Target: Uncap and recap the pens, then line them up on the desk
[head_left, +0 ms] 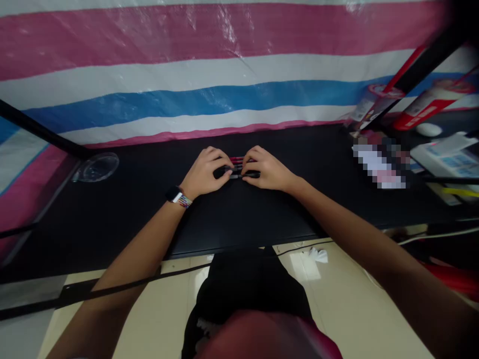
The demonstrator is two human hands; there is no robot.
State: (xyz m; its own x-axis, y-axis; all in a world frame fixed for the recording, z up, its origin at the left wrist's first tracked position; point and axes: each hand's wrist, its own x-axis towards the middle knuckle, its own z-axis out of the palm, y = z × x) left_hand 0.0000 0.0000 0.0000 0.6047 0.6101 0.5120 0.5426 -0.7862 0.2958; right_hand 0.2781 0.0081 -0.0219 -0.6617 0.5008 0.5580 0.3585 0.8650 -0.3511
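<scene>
Head view: Pens [237, 166] lie side by side on counter [224, 219], between left hand [205, 172] and right hand [268, 169]. Left hand clamped on left ends, right hand on right ends; middle sections exposed.

- Bare worktop [318, 159] runs from the right hand [268, 169] to the blurred pile [381, 167].
- Leftward, the way is open from the left hand [205, 172] to the dish [98, 168].
- Striped sheet [209, 107] walls off the back.
- Post [426, 57] and cup [368, 107] block the far right.

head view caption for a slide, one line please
Left hand and right hand at opposite ends of a row of pens on a black table.
</scene>
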